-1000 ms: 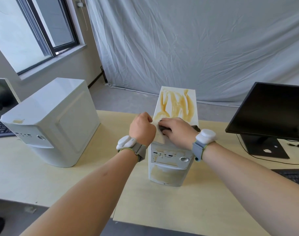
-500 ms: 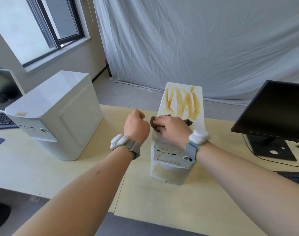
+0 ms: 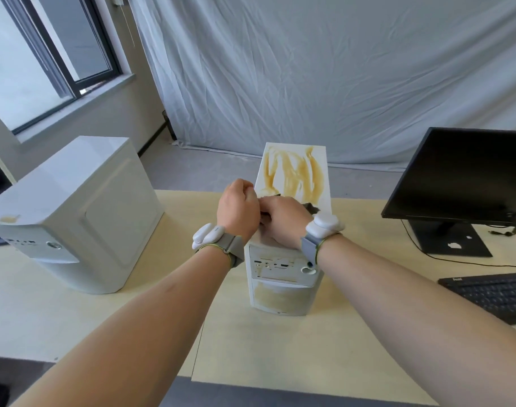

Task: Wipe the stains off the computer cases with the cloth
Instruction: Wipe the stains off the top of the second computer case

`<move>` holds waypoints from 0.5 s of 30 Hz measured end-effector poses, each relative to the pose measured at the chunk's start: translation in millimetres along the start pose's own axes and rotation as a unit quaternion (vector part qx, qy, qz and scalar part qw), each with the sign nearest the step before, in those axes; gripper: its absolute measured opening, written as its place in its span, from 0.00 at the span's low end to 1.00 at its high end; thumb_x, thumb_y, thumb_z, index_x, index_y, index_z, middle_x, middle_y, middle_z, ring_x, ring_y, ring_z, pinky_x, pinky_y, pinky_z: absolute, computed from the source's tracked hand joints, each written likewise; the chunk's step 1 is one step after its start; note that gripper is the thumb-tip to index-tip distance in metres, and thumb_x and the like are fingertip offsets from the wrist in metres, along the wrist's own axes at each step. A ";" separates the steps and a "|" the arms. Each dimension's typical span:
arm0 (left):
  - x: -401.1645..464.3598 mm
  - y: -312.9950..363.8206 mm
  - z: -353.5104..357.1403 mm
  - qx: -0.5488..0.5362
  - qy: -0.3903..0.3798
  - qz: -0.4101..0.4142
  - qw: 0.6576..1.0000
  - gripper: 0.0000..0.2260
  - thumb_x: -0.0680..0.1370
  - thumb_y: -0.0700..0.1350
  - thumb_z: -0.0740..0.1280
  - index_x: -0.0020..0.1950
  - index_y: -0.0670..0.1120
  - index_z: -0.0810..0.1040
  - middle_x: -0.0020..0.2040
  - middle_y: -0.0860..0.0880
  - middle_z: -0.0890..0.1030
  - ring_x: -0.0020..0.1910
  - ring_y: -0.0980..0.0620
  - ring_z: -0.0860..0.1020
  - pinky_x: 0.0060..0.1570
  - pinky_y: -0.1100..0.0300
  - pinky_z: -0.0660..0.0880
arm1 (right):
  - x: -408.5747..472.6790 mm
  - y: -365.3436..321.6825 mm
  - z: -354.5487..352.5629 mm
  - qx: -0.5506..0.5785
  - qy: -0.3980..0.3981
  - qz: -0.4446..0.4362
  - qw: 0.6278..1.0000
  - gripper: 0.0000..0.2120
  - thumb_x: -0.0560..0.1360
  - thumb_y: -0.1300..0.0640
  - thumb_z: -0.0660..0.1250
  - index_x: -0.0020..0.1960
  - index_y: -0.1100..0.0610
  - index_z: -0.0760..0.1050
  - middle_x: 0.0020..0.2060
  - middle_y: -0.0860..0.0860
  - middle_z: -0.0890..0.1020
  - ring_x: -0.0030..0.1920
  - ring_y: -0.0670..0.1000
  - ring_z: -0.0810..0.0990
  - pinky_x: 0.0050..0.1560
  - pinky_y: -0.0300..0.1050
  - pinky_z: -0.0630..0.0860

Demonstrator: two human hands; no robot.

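Note:
A narrow white computer case (image 3: 282, 268) stands on the desk in the middle, with brown-yellow stains (image 3: 295, 174) smeared over its top and a paler smear low on its front. A dark cloth (image 3: 309, 207) lies on the near part of its top, mostly hidden under my right hand (image 3: 283, 221), whose fingers curl over it. My left hand (image 3: 239, 210) is curled at the case's top left edge and meets the right hand's fingers at the cloth. A wider white case (image 3: 74, 207) stands to the left with a small stain (image 3: 8, 218) on its near top corner.
A black monitor (image 3: 462, 177) on its stand and a black keyboard (image 3: 492, 292) sit on the right of the light wooden desk (image 3: 251, 348). Another keyboard edge shows at far left. A grey backdrop sheet hangs behind, with a window at the upper left.
My left hand has moved right from beside the case to join my right hand at the cloth. The right hand stays on the near part of the case's top.

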State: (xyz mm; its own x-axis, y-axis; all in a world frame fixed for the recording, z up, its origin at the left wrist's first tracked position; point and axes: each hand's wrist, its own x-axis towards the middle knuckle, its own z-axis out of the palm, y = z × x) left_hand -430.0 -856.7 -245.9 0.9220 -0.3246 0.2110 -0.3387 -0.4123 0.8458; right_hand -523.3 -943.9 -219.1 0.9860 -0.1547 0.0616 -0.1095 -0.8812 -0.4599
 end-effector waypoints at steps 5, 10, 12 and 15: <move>-0.5 23.5 27.6 -0.009 -0.043 0.067 0.997 0.12 0.84 0.46 0.55 0.51 0.44 0.77 0.48 0.50 0.79 0.47 0.49 0.75 0.50 0.51 0.73 | -28.9 45.1 -16.4 -0.025 0.019 0.096 0.995 0.19 0.79 0.61 0.59 0.61 0.46 0.81 0.58 0.46 0.84 0.59 0.55 0.79 0.58 0.51 0.77; -5.6 18.6 40.6 -0.075 -0.039 0.083 0.993 0.20 0.84 0.51 0.52 0.59 0.43 0.80 0.49 0.53 0.77 0.49 0.53 0.73 0.52 0.55 0.72 | -69.1 57.2 -7.1 -0.016 0.070 0.090 0.993 0.19 0.79 0.64 0.59 0.63 0.52 0.82 0.63 0.49 0.81 0.65 0.54 0.74 0.64 0.50 0.73; -5.7 12.9 40.1 -0.125 -0.033 0.063 0.990 0.18 0.82 0.55 0.53 0.52 0.48 0.80 0.47 0.53 0.78 0.46 0.55 0.74 0.51 0.55 0.71 | -71.1 57.8 -11.4 0.001 0.057 0.088 0.994 0.20 0.79 0.64 0.60 0.66 0.50 0.81 0.65 0.48 0.80 0.67 0.53 0.73 0.66 0.46 0.71; 3.1 16.0 29.0 -0.274 0.001 -0.040 0.961 0.20 0.78 0.59 0.57 0.53 0.48 0.82 0.52 0.51 0.84 0.53 0.54 0.80 0.59 0.56 0.76 | -46.2 59.6 -20.8 -0.024 0.033 0.120 0.992 0.18 0.79 0.61 0.62 0.65 0.49 0.82 0.59 0.52 0.83 0.60 0.58 0.79 0.56 0.45 0.75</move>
State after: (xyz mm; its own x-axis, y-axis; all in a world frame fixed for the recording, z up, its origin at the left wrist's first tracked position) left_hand -437.9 -889.0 -246.0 0.9416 -0.3084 0.1356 -0.1184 0.0737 0.9902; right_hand -578.0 -998.5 -230.9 0.9206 -0.3903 0.0149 -0.3473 -0.8354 -0.4259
